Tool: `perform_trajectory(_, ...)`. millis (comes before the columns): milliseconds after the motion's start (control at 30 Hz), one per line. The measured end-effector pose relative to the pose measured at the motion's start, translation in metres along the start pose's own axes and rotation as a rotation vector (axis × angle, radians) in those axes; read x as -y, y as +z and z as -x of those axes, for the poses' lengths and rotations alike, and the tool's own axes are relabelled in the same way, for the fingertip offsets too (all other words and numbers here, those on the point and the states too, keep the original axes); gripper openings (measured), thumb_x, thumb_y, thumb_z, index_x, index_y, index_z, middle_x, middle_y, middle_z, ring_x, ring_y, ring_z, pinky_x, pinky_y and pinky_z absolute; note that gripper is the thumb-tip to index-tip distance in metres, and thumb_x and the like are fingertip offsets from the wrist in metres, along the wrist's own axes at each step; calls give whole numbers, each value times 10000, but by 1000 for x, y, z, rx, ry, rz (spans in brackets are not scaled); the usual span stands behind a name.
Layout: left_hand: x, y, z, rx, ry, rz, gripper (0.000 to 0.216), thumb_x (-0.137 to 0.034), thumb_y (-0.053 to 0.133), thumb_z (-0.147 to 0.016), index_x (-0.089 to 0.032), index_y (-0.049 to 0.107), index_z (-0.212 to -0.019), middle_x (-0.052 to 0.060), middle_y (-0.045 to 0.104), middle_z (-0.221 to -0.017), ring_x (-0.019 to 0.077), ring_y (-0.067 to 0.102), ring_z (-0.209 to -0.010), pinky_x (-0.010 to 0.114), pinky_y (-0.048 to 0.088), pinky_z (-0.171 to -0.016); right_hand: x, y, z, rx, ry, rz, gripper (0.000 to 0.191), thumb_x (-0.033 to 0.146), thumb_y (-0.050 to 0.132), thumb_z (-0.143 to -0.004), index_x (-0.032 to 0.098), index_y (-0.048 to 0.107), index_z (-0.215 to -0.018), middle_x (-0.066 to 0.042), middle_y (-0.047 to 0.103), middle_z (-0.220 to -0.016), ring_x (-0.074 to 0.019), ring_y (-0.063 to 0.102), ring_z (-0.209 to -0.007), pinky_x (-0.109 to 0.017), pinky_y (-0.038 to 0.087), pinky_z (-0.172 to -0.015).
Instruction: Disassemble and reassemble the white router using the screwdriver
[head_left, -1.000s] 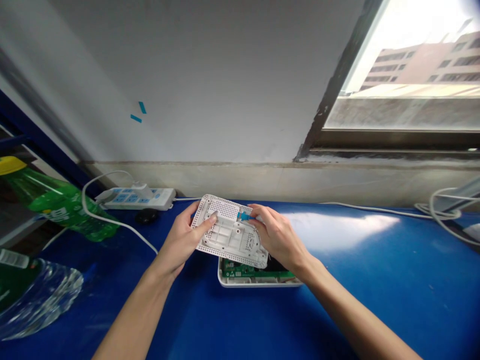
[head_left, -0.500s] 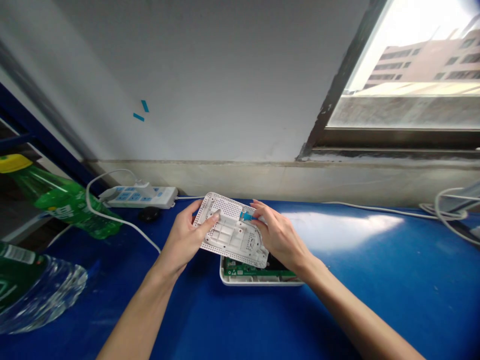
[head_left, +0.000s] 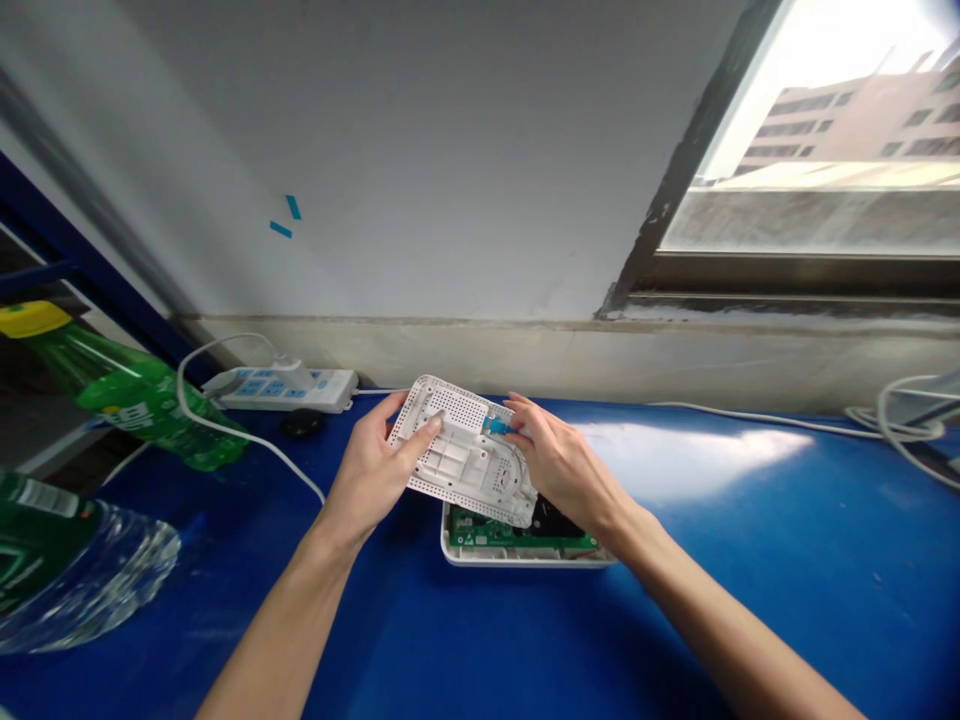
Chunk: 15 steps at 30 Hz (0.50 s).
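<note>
We held the white plastic cover (head_left: 457, 450) tilted above the open white case (head_left: 525, 560), partly over its green circuit board (head_left: 487, 537). Our left hand (head_left: 366, 470) gripped the cover closed, thumb on top; our right fingers (head_left: 521, 428) pinched a small blue clip (head_left: 495, 426). Both grips matched the earlier frame.

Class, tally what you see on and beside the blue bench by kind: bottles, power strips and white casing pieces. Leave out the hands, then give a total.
Bottles: 2 (a green soda bottle, a clear crumpled bottle)
Power strips: 1
White casing pieces: 2 (a perforated cover, a tray)
Total: 5
</note>
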<state>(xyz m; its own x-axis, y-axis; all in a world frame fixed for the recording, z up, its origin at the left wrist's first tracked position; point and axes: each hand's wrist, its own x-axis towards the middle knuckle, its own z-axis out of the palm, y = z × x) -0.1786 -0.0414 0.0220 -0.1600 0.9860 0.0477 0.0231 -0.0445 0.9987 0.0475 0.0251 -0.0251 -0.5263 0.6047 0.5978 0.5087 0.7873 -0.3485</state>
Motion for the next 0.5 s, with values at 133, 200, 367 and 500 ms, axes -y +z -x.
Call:
perform_trajectory(133, 2, 1, 0, -39, 31, -7, 444, -382, 786, -866, -172, 669, -1240, 128, 764, -1157, 314, 745, -1060, 372, 630, -812, 5, 0, -1, -29, 6, 24, 205, 159, 461, -1047, 133, 557, -1226, -199, 721, -1175, -317, 563, -1364, -498, 587, -1000)
perform_trajectory(200, 4, 2, -1, -67, 48, -14, 441, -388, 785, -867, -173, 675, -1236, 127, 767, -1146, 318, 739, -1080, 369, 631, -814, 8, 2, 0, -60, 9, 49, 245, 165, 469, -1045, 121, 546, -1273, -223, 711, -1213, -337, 531, -1391, -539, 565, -1029)
perform_trajectory(367, 6, 1, -2, -94, 66, -49, 443, -403, 779, -869, -166, 682, -1231, 130, 768, -1137, 314, 745, -1063, 362, 632, -801, 5, 3, 1, -59, 16, 65, 278, 178, 482, -1044, 134, 542, -1312, -228, 693, -1283, -326, 566, -1361, -538, 587, -1001)
perform_trajectory(500, -1, -3, -2, -104, 66, -85, 466, -418, 794, -850, -160, 685, -1222, 135, 768, -1134, 318, 747, -1049, 366, 633, -785, 2, -2, 1, -42, -5, 62, 266, 192, 511, -1038, 111, 555, -1287, -237, 705, -1260, -315, 640, -1276, -489, 613, -968)
